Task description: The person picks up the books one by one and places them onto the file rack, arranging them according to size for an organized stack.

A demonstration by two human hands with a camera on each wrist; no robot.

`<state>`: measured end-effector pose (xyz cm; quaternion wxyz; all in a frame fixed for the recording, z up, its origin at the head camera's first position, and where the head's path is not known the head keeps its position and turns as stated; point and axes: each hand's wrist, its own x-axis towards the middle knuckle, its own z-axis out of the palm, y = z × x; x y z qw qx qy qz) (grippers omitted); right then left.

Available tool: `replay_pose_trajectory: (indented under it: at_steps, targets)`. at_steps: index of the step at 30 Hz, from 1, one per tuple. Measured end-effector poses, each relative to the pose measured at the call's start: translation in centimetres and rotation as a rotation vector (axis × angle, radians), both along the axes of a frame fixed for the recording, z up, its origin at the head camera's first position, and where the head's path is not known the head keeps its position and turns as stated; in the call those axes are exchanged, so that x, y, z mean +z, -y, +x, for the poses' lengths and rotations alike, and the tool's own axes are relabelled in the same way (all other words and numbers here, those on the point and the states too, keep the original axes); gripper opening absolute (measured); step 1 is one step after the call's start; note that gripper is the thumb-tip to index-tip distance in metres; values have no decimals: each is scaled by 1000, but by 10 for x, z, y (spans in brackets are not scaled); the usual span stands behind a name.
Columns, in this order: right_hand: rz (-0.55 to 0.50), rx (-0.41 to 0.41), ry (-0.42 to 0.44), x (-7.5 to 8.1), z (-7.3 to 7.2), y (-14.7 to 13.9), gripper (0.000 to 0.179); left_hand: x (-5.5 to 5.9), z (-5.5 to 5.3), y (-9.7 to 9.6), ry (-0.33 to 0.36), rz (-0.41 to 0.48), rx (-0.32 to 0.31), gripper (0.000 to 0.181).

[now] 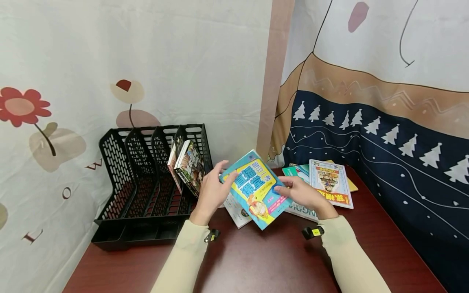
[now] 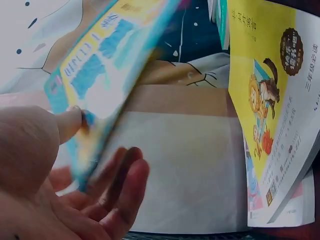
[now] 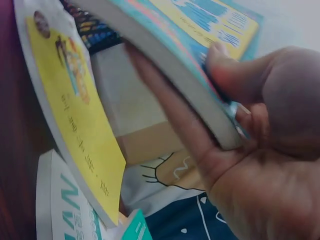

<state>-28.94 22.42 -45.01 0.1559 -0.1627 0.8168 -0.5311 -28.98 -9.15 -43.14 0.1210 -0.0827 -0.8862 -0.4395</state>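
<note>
A blue book with a yellow panel on its cover is held tilted above the table by both hands. At its upper left edge, the left hand pinches it, thumb on the cover. The right hand grips the opposite edge; in the right wrist view its thumb lies on the cover and its fingers are behind the book. Beneath it lies a white and yellow book, mostly hidden in the head view. A black file rack stands to the left, with several books leaning in its right part.
At the back right, a pile of books lies on the dark red table, topped by a white book with a red and yellow cover. A white-lettered-edge book sticks out near the right hand. Printed curtains hang behind the table.
</note>
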Motion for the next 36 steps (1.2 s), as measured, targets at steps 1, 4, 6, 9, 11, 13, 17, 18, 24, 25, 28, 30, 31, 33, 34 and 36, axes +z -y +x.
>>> replay_pose_trajectory:
  at_steps: [1, 4, 6, 9, 11, 13, 17, 18, 24, 25, 28, 30, 31, 33, 34, 36]
  targets:
    - [-42, -16, 15, 0, 0, 0, 45, 0, 0, 0, 16, 5, 10, 64]
    - [-158, -67, 47, 1, 0, 1, 48, -1, 0, -4, 83, 53, -2, 69]
    - [-232, -100, 68, 1, 0, 5, 51, -3, -1, -7, 126, 83, -60, 65]
    - [-343, -136, 103, 2, 0, 13, 53, -6, -1, -14, 174, 121, -199, 57]
    - [-389, -150, 121, 3, 1, 18, 53, -7, -1, -16, 187, 150, -275, 52]
    - [-412, -140, 138, 4, 1, 22, 53, -8, 0, -17, 186, 191, -315, 52]
    - [-364, -97, 155, 6, 2, 27, 54, -6, 1, -12, 173, 251, -329, 51]
    - [-342, -85, 156, 6, 3, 27, 54, -5, 1, -11, 173, 253, -326, 50]
    - [-295, -61, 156, 2, 1, 24, 56, 0, 2, -6, 224, 199, -324, 47]
    - [-307, -65, 160, 1, 0, 23, 56, 1, 3, -6, 230, 184, -327, 47]
    - [-341, -94, 174, -3, -3, 21, 59, 2, 5, -7, 242, 133, -324, 48]
    - [-356, -112, 171, -5, -4, 20, 61, 5, 8, -10, 245, 96, -310, 49]
    - [-369, -121, 165, -6, -4, 20, 61, 5, 9, -11, 250, 86, -303, 50]
    - [-377, -138, 145, -7, -4, 21, 61, 7, 10, -12, 260, 80, -311, 48]
    - [-378, -145, 133, -7, -4, 21, 61, 7, 10, -12, 265, 80, -327, 47]
    - [-378, -164, 102, -7, -4, 22, 59, 6, 9, -11, 267, 75, -364, 45]
